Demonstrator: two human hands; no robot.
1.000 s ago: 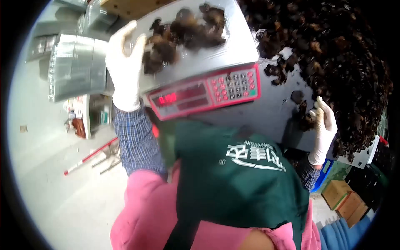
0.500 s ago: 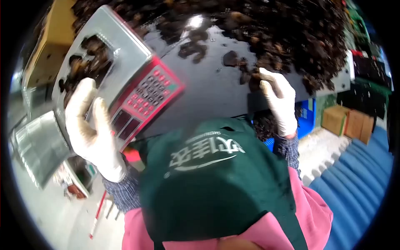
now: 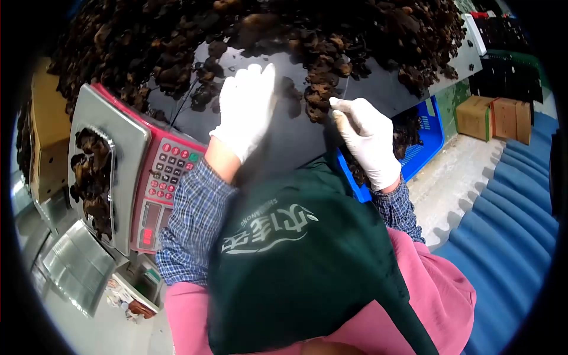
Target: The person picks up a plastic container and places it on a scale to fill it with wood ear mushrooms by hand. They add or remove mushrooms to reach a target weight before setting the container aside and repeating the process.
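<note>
My left hand (image 3: pixel 245 112), in a white glove, is over the dark tabletop (image 3: pixel 299 139) at the near edge of a heap of dark brown pieces that look like wood ear mushrooms (image 3: pixel 248 26). Its fingers reach forward and nothing shows in them. My white-gloved right hand (image 3: pixel 370 139) is half curled, thumb and forefinger slightly apart, beside a strip of loose mushrooms (image 3: pixel 319 89). I see nothing held there. Left of my hands, a red and silver digital scale (image 3: pixel 160 177) carries a clear tray (image 3: pixel 111 177) with mushrooms in it.
Below the table's right edge stands a blue plastic crate (image 3: pixel 436 127) containing dark pieces. Cardboard boxes (image 3: pixel 491 118) sit farther right, near blue corrugated material (image 3: pixel 503 207). At the lower left are stacked clear trays (image 3: pixel 80 266). A yellowish carton (image 3: pixel 50 130) is at the far left.
My left hand has moved from the tray on the scale, rightward to the tabletop by the heap. My right hand has shifted slightly left in view. The camera view has turned.
</note>
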